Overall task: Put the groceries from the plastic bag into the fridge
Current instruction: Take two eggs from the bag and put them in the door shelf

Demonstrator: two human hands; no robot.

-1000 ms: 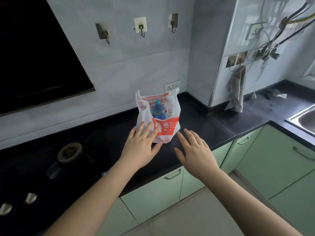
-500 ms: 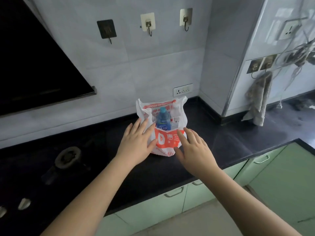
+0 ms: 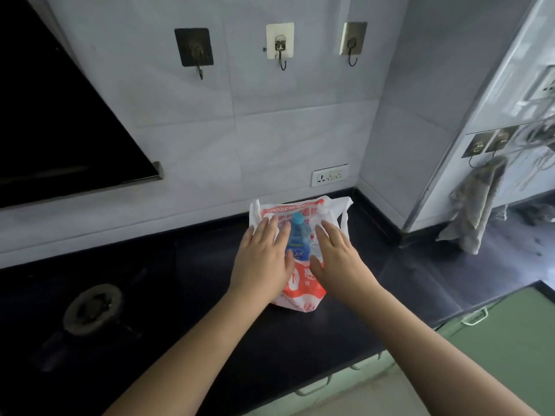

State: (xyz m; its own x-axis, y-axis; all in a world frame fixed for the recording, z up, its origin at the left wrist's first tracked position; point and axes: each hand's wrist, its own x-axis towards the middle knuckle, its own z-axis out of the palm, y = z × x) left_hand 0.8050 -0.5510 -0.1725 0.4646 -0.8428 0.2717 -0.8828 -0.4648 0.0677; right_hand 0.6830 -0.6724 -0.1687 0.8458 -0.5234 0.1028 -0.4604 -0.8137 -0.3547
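A white and red plastic bag [image 3: 303,291] stands upright on the black countertop [image 3: 345,322] near the back wall. A blue-capped bottle [image 3: 297,238] with a blue label shows through its open top. My left hand [image 3: 261,259] lies flat-fingered over the bag's left side. My right hand [image 3: 336,256] is spread over its right side. Both hands have fingers apart and hold nothing; whether they touch the bag is unclear. The fridge is out of sight.
A gas burner [image 3: 93,307] sits on the counter at the left under a dark hood [image 3: 54,124]. Three wall hooks [image 3: 280,45] and a socket [image 3: 329,175] are behind the bag. A grey cloth [image 3: 474,208] hangs at the right. Green cabinet fronts [image 3: 504,340] run below.
Both hands have moved forward from in front of the bag to over its two sides. The view has closed in on the counter.
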